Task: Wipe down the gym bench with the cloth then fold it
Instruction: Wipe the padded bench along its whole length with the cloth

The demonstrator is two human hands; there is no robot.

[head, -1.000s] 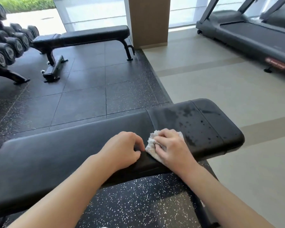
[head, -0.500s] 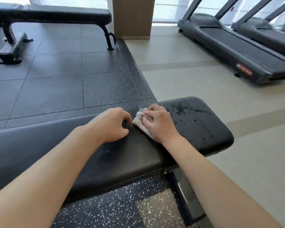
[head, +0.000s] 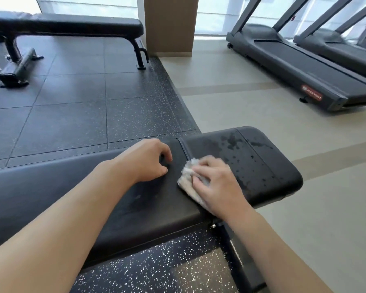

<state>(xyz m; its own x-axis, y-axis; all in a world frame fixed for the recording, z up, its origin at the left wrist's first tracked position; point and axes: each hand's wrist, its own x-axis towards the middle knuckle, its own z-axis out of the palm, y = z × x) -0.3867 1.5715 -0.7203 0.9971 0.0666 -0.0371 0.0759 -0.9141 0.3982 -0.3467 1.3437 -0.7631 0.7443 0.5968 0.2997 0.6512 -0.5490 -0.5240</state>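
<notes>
A black padded gym bench [head: 118, 204] runs across the lower half of the head view. Its short end pad [head: 262, 163] at the right is spotted with wet drops. A white crumpled cloth [head: 187, 183] lies on the bench just beside the seam between the two pads. My right hand [head: 218, 182] presses down on the cloth, fingers curled over it, covering most of it. My left hand [head: 148, 159] rests on the long pad to the left of the cloth, fingers curled under, holding nothing.
A second black bench [head: 72, 26] stands at the back left on dark rubber tiles. Two treadmills [head: 304, 66] stand at the right on the pale floor. A brown pillar [head: 170, 24] rises at the back centre. The bench's metal leg [head: 239, 261] drops below my right forearm.
My right hand slid the cloth back from the far edge toward the near edge along the seam. My left hand stayed on the long pad. The camera's view shifted.
</notes>
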